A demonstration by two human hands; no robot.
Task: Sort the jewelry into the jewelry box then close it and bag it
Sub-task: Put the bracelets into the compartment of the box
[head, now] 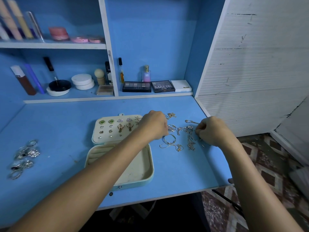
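Near the middle of the frame, on the blue tabletop (50, 124), sits the open jewelry box (122, 153); its lid (115, 128) lies flat toward the back, and earrings are stuck in neat rows on it, green ones, striped ones, little angels and small studs; that way each pair stays together and does not get lost. The bottom tray (138, 166) of the box looks bare; the ring slots at its left side look bare too, so I think a lot of sorting is still to do.

Just right of the box lies a messy pile of necklaces (179, 136), thin chains and a round bangle all mixed up. Both hands are down in that pile; the left hand (154, 125) reaches across the box, its fingers curled at the left edge of the pile, but I cannot tell if its grip holds a chain; the right hand (211, 131) has its fingertips pinched on a thin chain at the right side of the pile. I guess the two hands work together to pull the tangle apart.

At the far left of the frame a heap of rings (24, 158) waits on the tabletop, well apart from the box. On the shelves (55, 45) at the top stand makeup and small bottles.
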